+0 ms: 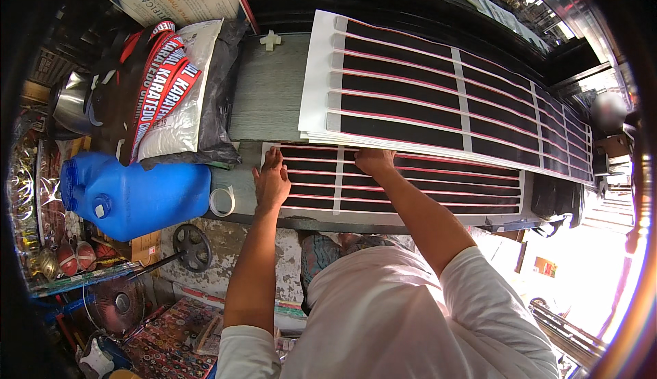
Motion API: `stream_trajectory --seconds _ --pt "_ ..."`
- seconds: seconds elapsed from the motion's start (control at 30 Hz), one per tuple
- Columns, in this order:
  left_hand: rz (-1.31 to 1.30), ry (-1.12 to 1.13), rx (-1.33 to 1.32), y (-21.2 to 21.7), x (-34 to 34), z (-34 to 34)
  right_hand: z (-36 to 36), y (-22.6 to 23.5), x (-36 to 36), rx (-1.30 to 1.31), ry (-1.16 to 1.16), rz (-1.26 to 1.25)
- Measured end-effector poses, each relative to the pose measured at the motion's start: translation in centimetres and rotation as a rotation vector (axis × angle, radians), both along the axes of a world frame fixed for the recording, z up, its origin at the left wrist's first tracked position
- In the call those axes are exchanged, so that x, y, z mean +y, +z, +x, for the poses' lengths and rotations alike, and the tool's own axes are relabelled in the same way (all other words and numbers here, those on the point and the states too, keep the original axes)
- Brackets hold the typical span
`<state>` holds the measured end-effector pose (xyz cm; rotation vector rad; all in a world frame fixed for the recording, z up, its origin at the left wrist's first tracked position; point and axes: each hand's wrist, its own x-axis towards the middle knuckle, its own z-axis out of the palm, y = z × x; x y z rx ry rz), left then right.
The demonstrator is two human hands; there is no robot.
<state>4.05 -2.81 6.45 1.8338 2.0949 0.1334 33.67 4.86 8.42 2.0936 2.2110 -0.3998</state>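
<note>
A long white sheet point(337, 204) with black panels and thin red-and-white lengthwise strips lies on the grey table. My left hand point(272, 182) rests on its left end, fingers stretched out flat toward the far edge and thumb apart. Farther right, my right hand point(375, 163) is at the sheet's far edge, close to the overhanging stack. Its fingers look bent and pressed together; their tips are partly hidden, so what they hold, if anything, cannot be made out. The stack of similar striped sheets point(315, 92) lies just beyond, covering part of the far side.
Left of the sheet are a white tape roll point(222, 202), a blue jerrycan point(147, 194) and a plastic-wrapped package with red printed bands point(179, 98). A small pale cross-shaped piece point(270, 40) sits at the back. Below the table are a black handwheel point(193, 247) and a fan point(122, 302).
</note>
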Motion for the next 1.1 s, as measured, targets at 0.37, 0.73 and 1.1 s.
stream_trajectory --seconds 0.37,0.73,1.1 --pt "0.322 -0.098 0.084 0.5 -1.6 1.8 2.3 2.4 -1.0 0.17 0.077 -0.099" --pt "0.294 -0.318 0.018 -0.2 -3.7 7.7 0.5 1.5 -7.5 0.523 0.405 0.299" --pt "0.256 -0.282 0.029 -0.2 -3.4 8.8 0.4 1.1 -6.5 0.361 0.392 0.216"
